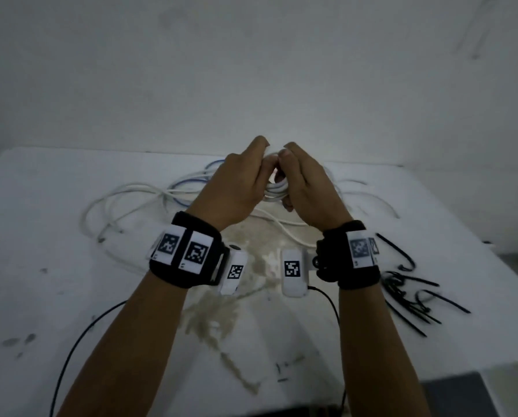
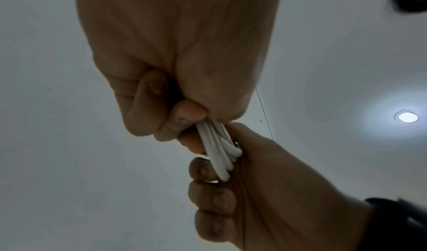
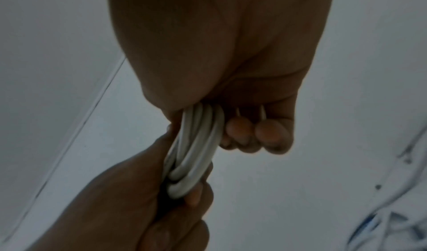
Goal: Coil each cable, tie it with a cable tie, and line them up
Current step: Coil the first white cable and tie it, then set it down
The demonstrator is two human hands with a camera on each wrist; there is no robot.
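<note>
Both hands are raised above the white table (image 1: 71,296), close together, and share one coil of white cable (image 1: 274,191). My left hand (image 1: 236,182) curls its fingers round one side of the coil (image 2: 217,150). My right hand (image 1: 306,185) grips the other side, with the loops (image 3: 196,154) running through its palm. In the right wrist view the right fingertips (image 3: 258,136) are folded in beside the loops. A loose tail of this cable (image 1: 285,230) hangs to the table. No cable tie is visible on the coil.
Loose white and blue cables (image 1: 173,191) sprawl over the far half of the table. Several black cable ties (image 1: 411,293) lie in a heap at the right, near my right wrist. A thin black lead (image 1: 80,335) curves over the near left. A stain marks the table's middle.
</note>
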